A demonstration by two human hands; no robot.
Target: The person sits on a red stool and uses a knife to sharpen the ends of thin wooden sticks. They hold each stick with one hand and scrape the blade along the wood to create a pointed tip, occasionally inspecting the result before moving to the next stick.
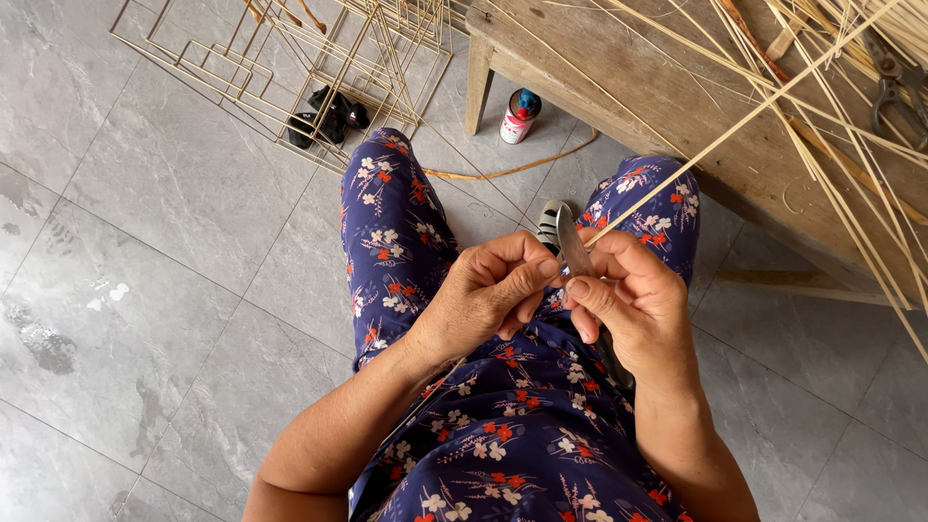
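Note:
My right hand [633, 304] grips a knife, its grey blade [574, 253] standing up between my thumbs. A long thin bamboo strip [735, 133] runs from the blade's edge up to the upper right. My left hand [488, 295] closes on the near end of that strip, its thumb pressed next to the blade. Both hands hover over my lap, which is covered in dark blue flowered cloth [503, 425]. The knife's handle is mostly hidden inside my right fist.
A wooden bench [619, 77] at the upper right carries many loose bamboo strips [851, 116] and metal pliers [894, 92]. A spray can [520, 117] stands by the bench leg. A bamboo frame structure [290, 58] lies on the grey tiled floor [145, 242] with a black object [329, 116].

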